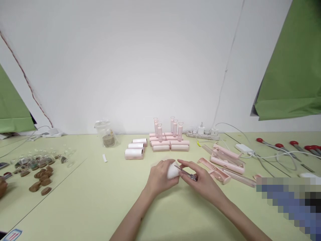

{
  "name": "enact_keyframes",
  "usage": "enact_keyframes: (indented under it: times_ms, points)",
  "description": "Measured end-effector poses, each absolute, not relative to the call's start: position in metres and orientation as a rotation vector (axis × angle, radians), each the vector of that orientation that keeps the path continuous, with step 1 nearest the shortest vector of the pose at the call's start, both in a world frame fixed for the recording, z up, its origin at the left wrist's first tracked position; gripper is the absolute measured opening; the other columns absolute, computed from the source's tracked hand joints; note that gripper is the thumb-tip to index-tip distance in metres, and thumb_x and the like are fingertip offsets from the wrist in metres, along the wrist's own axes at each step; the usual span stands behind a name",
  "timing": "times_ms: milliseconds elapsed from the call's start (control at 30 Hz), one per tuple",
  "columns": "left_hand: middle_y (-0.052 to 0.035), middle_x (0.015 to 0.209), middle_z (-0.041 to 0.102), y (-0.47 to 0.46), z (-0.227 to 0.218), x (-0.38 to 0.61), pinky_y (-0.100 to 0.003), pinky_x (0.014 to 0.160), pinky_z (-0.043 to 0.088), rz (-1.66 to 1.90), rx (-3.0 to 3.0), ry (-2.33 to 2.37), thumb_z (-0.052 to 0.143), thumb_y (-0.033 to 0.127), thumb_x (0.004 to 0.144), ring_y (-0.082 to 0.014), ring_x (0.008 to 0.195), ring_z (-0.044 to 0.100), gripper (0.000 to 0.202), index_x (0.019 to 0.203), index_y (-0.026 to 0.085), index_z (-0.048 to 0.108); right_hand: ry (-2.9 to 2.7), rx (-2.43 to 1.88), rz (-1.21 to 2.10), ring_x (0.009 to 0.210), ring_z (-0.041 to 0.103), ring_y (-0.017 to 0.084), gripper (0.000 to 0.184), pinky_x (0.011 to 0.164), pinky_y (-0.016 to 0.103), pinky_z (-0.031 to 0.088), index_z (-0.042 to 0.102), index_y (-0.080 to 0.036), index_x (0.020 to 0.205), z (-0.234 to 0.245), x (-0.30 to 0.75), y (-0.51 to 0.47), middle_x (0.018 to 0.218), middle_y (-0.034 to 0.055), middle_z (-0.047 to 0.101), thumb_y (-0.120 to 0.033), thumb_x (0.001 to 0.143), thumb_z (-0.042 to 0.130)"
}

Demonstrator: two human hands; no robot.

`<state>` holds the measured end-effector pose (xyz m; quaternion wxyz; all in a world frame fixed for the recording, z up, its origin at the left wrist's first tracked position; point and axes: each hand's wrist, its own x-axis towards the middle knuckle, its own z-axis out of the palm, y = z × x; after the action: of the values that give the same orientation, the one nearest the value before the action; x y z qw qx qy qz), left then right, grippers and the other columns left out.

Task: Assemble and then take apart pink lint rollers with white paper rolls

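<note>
My left hand point(158, 179) is closed around a white lint roller refill point(172, 171), whose end faces my right hand point(200, 180). Between the fingers of that right hand is a slim metal tool point(185, 172), its tip touching or almost touching the refill; its exact kind is too small to tell. Beyond my hands stand rows of pink lint rollers point(179, 144), some with upright handles. Three more white refills point(133, 153) lie to their left. Opened pink cases point(227, 163) lie to the right of my right hand.
At the left are brown discs point(44, 179), clear plastic pieces point(37, 160) and part of another person's hand point(2, 187). A plastic bag point(106, 135) stands by the wall. Cables, a power strip point(202, 135) and red-handled tools point(278, 146) lie at the right.
</note>
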<state>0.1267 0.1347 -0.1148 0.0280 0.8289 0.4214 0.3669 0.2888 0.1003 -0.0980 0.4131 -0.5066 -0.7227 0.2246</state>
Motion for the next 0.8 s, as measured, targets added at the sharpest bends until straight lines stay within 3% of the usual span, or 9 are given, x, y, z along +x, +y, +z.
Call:
enact_keyframes:
  times_ms: [100,333,500,633,800]
  points:
    - [-0.0019,0.092,0.064,0.136,-0.116,0.123,-0.028,0.06,0.043,1.025,2.693,1.214,0.053,0.025,0.067,-0.0203,0.08,0.058,0.037,0.103,0.024,0.049,-1.817,-1.267,0.66,0.09,0.055,0.021,0.03,0.063,0.026,0.047,0.06,-0.024,0.102,-0.099,0.291,0.105,0.098,0.0043,0.062,-0.037,0.076,0.053]
    - [-0.0043,0.086,0.063,0.137,-0.116,0.117,-0.028,0.062,0.042,0.946,2.838,1.079,0.052,0.021,0.065,-0.0211,0.076,0.055,0.044,0.109,0.025,0.049,-1.83,-1.277,0.693,0.075,0.056,0.018,0.025,0.055,0.025,0.043,0.06,-0.021,0.093,-0.098,0.293,0.107,0.089,0.0029,0.063,-0.034,0.072,0.054]
    - [-0.0064,0.084,0.062,0.137,-0.115,0.116,-0.028,0.06,0.041,0.876,2.974,1.069,0.051,0.021,0.067,-0.0219,0.074,0.056,0.04,0.108,0.021,0.05,-1.864,-1.281,0.691,0.074,0.054,0.017,0.022,0.052,0.023,0.04,0.055,-0.02,0.09,-0.099,0.29,0.106,0.088,0.002,0.061,-0.027,0.07,0.053]
    - [-0.0067,0.089,0.064,0.141,-0.111,0.11,-0.029,0.058,0.041,0.849,2.992,1.111,0.051,0.021,0.068,-0.0231,0.076,0.057,0.036,0.104,0.02,0.052,-1.92,-1.24,0.663,0.06,0.051,0.012,0.019,0.048,0.022,0.036,0.053,-0.02,0.083,-0.095,0.284,0.118,0.085,-0.0005,0.06,-0.019,0.064,0.052]
    - [-0.0044,0.087,0.063,0.15,-0.102,0.096,-0.028,0.061,0.041,1.096,2.646,1.412,0.056,0.024,0.065,-0.0231,0.081,0.058,0.037,0.102,0.024,0.052,-1.888,-1.142,0.712,0.077,0.055,0.016,0.027,0.06,0.023,0.039,0.055,-0.02,0.089,-0.077,0.269,0.154,0.082,0.0,0.061,-0.02,0.063,0.052]
